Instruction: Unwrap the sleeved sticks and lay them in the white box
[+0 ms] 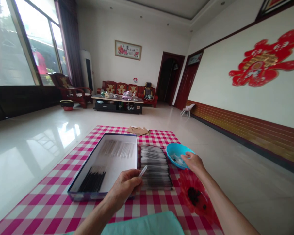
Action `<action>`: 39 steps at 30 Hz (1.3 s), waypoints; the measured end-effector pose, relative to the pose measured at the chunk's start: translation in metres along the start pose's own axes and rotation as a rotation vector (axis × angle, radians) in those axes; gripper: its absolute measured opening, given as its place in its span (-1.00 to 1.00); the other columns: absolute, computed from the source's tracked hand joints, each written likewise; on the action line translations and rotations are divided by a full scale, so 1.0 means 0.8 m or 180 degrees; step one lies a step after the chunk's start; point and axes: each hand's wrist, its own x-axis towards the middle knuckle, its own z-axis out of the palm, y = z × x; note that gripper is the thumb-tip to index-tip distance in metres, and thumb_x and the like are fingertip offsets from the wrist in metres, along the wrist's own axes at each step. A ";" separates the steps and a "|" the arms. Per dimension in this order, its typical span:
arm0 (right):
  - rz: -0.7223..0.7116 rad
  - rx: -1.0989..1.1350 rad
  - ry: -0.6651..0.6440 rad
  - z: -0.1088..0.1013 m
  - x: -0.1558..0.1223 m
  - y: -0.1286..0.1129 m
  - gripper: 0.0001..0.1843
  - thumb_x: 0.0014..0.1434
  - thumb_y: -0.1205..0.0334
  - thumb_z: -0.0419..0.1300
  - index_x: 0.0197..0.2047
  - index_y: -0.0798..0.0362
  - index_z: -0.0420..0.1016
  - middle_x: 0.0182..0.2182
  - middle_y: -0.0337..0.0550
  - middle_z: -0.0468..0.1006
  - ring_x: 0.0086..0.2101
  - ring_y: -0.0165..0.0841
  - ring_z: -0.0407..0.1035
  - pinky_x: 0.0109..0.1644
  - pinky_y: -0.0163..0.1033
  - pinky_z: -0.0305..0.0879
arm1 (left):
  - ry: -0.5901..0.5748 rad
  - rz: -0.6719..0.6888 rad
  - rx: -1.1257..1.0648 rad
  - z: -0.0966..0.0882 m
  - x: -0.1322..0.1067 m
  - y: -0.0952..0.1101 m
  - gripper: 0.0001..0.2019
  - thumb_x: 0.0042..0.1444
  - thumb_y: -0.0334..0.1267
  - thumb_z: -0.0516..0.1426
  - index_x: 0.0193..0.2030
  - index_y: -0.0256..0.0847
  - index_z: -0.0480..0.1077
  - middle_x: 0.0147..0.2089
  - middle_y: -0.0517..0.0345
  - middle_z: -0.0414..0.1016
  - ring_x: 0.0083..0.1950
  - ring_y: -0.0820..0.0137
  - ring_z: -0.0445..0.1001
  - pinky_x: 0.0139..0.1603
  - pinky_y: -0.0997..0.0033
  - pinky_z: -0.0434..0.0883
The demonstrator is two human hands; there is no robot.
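Observation:
My left hand (124, 187) is closed around a thin clear pen barrel (142, 171), held over the near edge of a shallow blue box (88, 192). The box holds a bundle of black refills at its near left and a row of clear barrels at the far end. My right hand (193, 162) reaches into a blue bowl (172, 150) of small pale pieces, fingers curled over them; what they hold is hidden. Between the two hands lies a stack of clear pens (155, 166) on the red-and-white checked cloth (51, 205).
A red plastic dish (197, 195) with small dark parts sits under my right forearm. Torn cardboard (138, 131) lies at the cloth's far edge. A teal fabric (149, 225) is at the near edge. Beyond: glossy tiled floor, a coffee table (117, 102), a red sofa.

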 end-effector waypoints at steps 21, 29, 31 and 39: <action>0.0324 0.1750 -0.1314 0.081 -0.148 -0.057 -0.64 -0.27 0.03 0.40 -0.41 0.07 0.53 -0.52 -0.21 0.53 -0.48 -0.30 0.42 -0.42 -0.25 0.38 | 0.0721 0.0288 0.0216 -0.014 0.003 0.015 -0.70 -0.19 -0.11 0.23 -0.39 -0.33 0.45 -0.63 0.22 0.37 -0.63 0.53 0.31 -0.64 0.59 0.15; 0.0276 0.1957 -0.1309 0.117 -0.190 -0.047 -0.68 -0.19 0.00 0.36 -0.46 0.05 0.47 -0.64 -0.31 0.41 -0.57 -0.43 0.25 -0.48 -0.37 0.22 | 0.1661 0.0609 -0.0661 -0.007 0.016 0.001 -0.45 -0.23 -0.20 0.27 -0.05 -0.31 0.27 -0.59 0.32 0.34 -0.62 0.53 0.30 -0.64 0.59 0.14; 0.0300 0.2021 -0.1279 0.128 -0.202 -0.044 -0.67 -0.20 -0.01 0.36 -0.47 0.05 0.46 -0.64 -0.31 0.40 -0.57 -0.43 0.24 -0.48 -0.36 0.21 | 0.1702 0.0614 -0.0732 -0.004 0.017 -0.008 -0.52 -0.17 -0.18 0.25 -0.09 -0.32 0.30 -0.59 0.32 0.31 -0.61 0.55 0.27 -0.62 0.59 0.14; 0.0401 0.2299 -0.1250 0.157 -0.232 -0.028 -0.60 -0.21 -0.10 0.34 -0.45 0.05 0.46 -0.62 -0.25 0.43 -0.56 -0.38 0.26 -0.46 -0.32 0.23 | 0.1254 0.0590 0.0468 -0.010 0.016 -0.010 -0.62 0.07 -0.09 0.07 -0.10 -0.35 0.41 -0.47 0.15 0.41 -0.51 0.50 0.35 -0.57 0.58 0.21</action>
